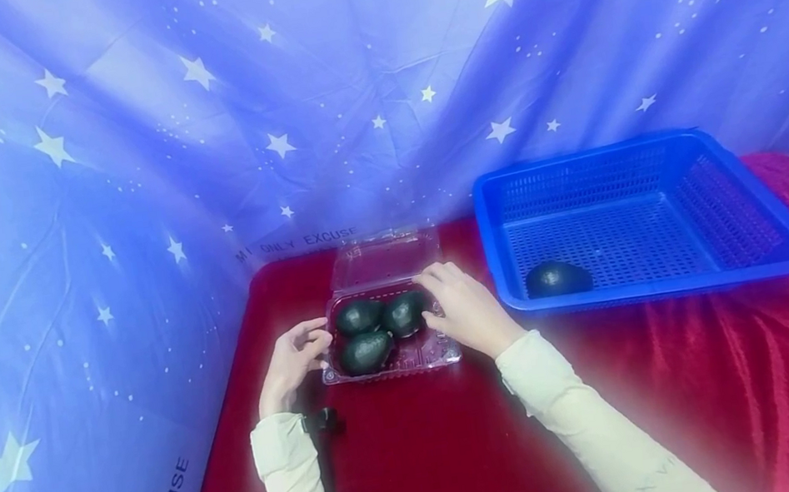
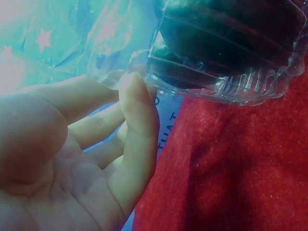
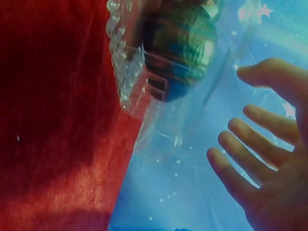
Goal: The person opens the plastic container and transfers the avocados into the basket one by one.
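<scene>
A clear plastic clamshell container (image 1: 425,357) sits on the red cloth with its lid (image 1: 385,260) raised at the back. Three dark green avocados (image 1: 367,352) lie in its base, grouped toward the left and middle. At the container's left edge, my left hand (image 1: 295,364) pinches the rim between its fingertips; the left wrist view shows those fingertips (image 2: 134,86) at the clear plastic. My right hand (image 1: 465,303) hovers at the right side, fingers spread and relaxed. In the right wrist view its fingers (image 3: 255,149) stand apart from the container, holding nothing.
A blue plastic basket (image 1: 661,288) stands to the right, with one avocado (image 1: 558,278) in its front left corner. Red cloth (image 1: 425,460) covers the table. A blue star-patterned curtain (image 1: 370,73) hangs behind and along the left.
</scene>
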`<state>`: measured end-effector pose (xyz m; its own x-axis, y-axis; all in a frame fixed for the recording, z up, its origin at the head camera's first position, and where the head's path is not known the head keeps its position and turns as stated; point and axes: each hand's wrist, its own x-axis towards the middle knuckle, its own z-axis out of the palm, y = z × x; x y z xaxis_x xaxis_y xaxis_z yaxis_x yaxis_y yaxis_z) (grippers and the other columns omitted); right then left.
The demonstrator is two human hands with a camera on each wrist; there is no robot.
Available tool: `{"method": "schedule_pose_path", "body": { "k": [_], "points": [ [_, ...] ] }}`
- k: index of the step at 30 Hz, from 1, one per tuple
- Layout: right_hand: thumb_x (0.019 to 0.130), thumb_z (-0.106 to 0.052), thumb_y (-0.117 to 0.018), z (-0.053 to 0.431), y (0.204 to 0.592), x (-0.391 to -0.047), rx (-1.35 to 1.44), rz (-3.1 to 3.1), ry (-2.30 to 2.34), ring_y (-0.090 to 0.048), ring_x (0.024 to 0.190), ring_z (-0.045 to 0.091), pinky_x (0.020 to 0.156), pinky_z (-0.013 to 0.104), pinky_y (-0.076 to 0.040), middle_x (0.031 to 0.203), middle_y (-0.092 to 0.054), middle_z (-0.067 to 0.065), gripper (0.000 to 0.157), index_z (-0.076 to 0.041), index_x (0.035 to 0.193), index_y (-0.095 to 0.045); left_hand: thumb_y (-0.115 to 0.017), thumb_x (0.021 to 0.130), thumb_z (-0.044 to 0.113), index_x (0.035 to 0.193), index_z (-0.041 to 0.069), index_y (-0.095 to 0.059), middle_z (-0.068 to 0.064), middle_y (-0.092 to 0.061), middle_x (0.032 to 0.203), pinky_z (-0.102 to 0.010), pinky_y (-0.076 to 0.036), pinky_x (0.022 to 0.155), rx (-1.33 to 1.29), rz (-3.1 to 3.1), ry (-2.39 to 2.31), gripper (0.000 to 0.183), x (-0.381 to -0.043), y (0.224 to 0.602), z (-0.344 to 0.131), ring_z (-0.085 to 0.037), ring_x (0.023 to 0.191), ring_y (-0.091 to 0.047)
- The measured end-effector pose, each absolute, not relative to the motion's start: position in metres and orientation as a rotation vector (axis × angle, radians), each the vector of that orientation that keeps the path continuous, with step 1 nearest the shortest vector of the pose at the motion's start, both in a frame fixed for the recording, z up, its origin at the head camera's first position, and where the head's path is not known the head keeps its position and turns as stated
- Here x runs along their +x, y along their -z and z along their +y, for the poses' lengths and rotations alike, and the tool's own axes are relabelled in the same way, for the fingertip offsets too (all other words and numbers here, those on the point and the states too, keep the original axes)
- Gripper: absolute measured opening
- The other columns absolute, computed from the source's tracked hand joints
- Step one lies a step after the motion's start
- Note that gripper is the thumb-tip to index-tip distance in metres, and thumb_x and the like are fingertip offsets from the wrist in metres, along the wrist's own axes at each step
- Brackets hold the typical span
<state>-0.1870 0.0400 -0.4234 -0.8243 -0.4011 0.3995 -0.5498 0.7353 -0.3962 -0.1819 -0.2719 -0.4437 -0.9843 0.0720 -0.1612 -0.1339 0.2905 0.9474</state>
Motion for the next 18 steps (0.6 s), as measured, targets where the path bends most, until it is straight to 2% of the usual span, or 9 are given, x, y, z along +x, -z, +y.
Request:
{"method": "schedule_pose_path", "body": {
  "k": [7, 18],
  "points": [
    [0.080, -0.018, -0.083, 0.031, 0.432, -0.188, 0.814, -2.719, -0.707, -0.049, 0.130, 0.032, 0.111, 0.045, -0.042, 0.137, -0.055, 0.015, 0.067, -0.003, 0.138, -0.055, -0.067, 0.094, 0.009, 0.137, -0.004, -0.053, -0.008, -0.067, 0.101, -0.022, -0.056, 0.063, -0.058, 2.374, -1.784, 0.047, -0.182, 0.445, -0.272, -0.008, 0.077, -0.062],
    [0.075, -0.015, -0.087, 0.020, 0.448, -0.186, 0.965, -2.743, -0.689, -0.036, 0.143, 0.037, 0.116, 0.049, -0.033, 0.152, -0.042, 0.018, 0.083, -0.004, 0.146, -0.047, -0.066, 0.094, 0.006, 0.137, -0.005, -0.053, -0.008, -0.067, 0.101, -0.021, -0.056, 0.062, -0.057, 2.369, -1.786, 0.046, -0.183, 0.447, -0.273, -0.010, 0.074, -0.061]
  ]
}}
